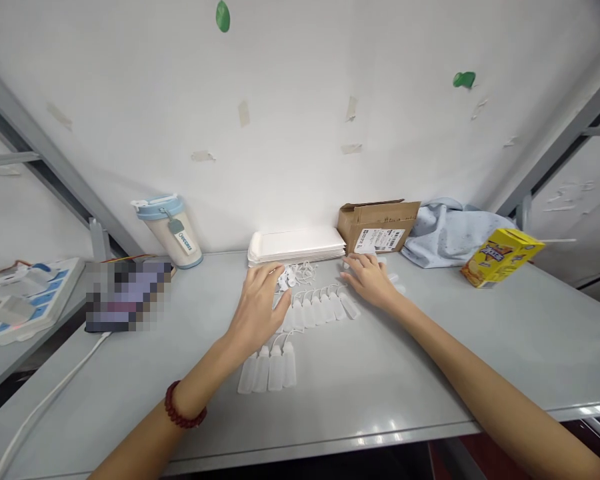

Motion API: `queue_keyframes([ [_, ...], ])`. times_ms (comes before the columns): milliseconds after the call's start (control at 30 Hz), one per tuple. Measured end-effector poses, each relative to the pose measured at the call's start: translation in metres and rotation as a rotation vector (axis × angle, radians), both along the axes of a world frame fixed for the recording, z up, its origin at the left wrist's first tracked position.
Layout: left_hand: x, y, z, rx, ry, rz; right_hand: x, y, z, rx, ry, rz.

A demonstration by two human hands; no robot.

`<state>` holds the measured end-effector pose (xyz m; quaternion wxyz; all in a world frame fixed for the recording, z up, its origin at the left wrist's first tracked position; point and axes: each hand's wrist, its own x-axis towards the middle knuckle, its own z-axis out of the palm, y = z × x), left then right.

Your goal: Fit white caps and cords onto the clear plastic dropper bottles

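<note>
Evidently, from the head view, I have both hands over the grey, smooth-topped table [380,400]. My left hand [255,310] is open and loosely curved, thumb apart from the fingers, above the left end of a back row of small, narrow, translucent white plastic pieces [317,310] with thin white cords at their tops. Its fingertips are near a loose heap of small white pieces and looped cords [307,272]; I can't tell whether they touch it. My right hand [370,280] is also open, palm down with fingers spread, beyond the right end of that row; small whitish bits show around it, and I can't make out whether anything lies under the palm.

Nearer to me, a front group of four matching translucent pieces [276,370] lies side by side, cords pointing away. I judge the lining-up to be partly done: the back row and front group are fairly orderly, the last piece on the right leaning askew, while the heap remains unsorted. My left hand covers part of the back row, so I can't count it fully.

Behind the heap sits a low stack of flat white cartons [297,245], just beside an open brown cardboard box [377,227] with a white printed label.
</note>
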<state>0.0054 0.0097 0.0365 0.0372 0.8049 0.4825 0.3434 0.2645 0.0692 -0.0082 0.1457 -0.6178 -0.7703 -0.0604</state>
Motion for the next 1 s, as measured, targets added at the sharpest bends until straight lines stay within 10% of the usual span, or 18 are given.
queue_keyframes([
  [1000, 0.0050, -0.0051, -0.0039, 0.063, 0.059, -0.023, 0.0020, 0.0019, -0.0010, -0.034, 0.149, 0.158],
])
